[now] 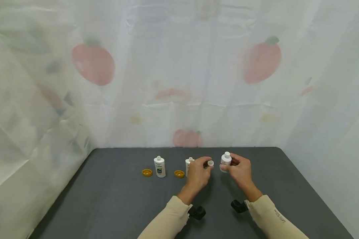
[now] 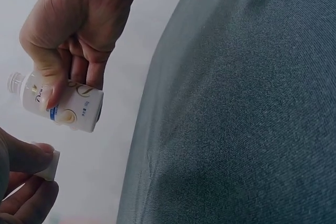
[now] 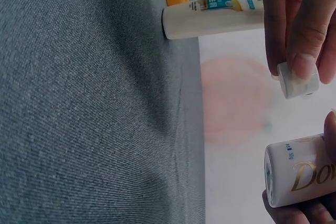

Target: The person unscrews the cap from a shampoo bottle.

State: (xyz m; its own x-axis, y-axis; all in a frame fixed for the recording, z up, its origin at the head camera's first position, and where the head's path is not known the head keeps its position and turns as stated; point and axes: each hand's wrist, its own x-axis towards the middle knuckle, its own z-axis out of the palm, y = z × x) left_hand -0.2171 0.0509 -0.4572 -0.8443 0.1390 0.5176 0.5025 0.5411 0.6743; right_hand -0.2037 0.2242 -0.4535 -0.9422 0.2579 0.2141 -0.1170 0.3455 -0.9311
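My right hand (image 1: 240, 170) grips a small white bottle (image 1: 226, 159) labelled Dove, lifted above the table, its bare threaded neck showing. Between thumb and fingers, my left hand (image 1: 198, 172) pinches a white bottle cap (image 1: 210, 163), apart from that bottle and to its left. The left wrist view shows the right thumb lying across the bottle's label (image 2: 68, 103). In the right wrist view the cap (image 3: 298, 81) is seen near the bottle (image 3: 302, 171), with a gap between them. Behind the left hand, a white bottle without a cap (image 1: 188, 163) is partly hidden.
Another uncapped white bottle (image 1: 160, 167) stands upright further left on the dark grey table (image 1: 116, 199). Two orange-yellow caps, a left one (image 1: 147, 172) and a right one (image 1: 179, 174), lie beside the standing bottles. A pale fruit-printed curtain (image 1: 179, 66) hangs behind the table.
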